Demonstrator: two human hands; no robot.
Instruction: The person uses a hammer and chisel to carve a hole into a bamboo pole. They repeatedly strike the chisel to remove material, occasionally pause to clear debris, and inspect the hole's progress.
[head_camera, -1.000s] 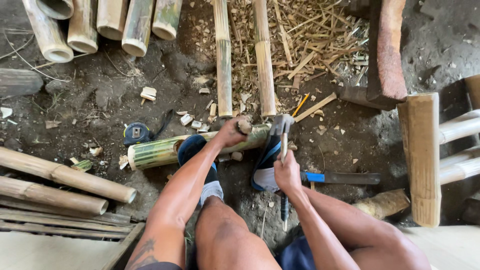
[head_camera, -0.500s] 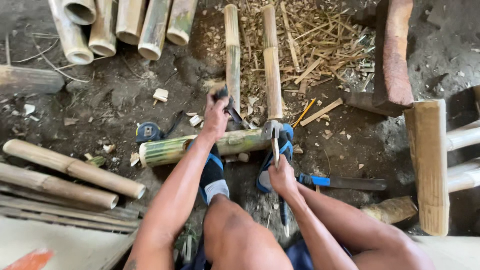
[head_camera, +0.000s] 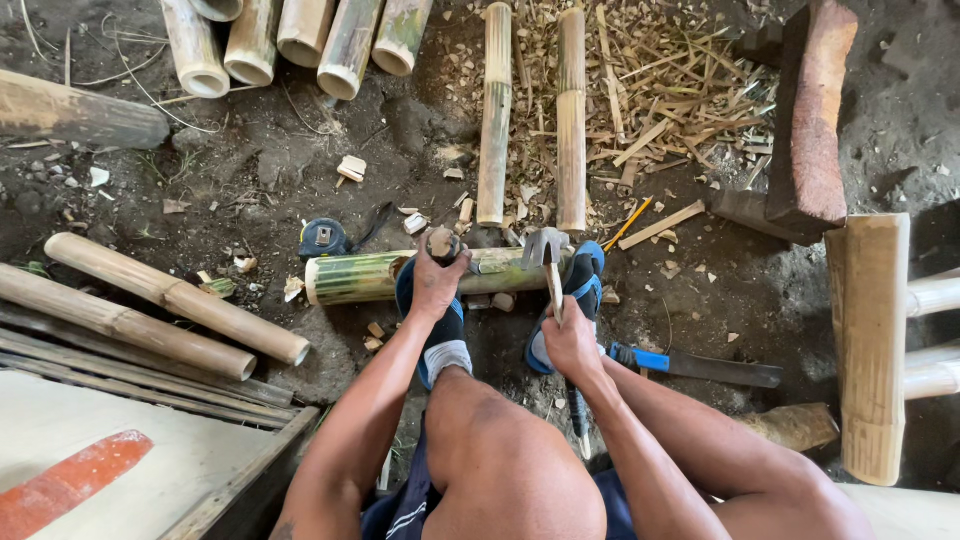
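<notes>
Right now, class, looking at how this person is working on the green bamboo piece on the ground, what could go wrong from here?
1. The left hand steadies a short tool on the green bamboo piece, close to the hammer in the right hand; a miss could hit fingers.
2. The round bamboo is pinned under blue sandals only, so it may roll.
3. Splinters and offcuts litter the ground near bare legs.

Dirt-floor bamboo workshop, cut poles, shavings, saw
</notes>
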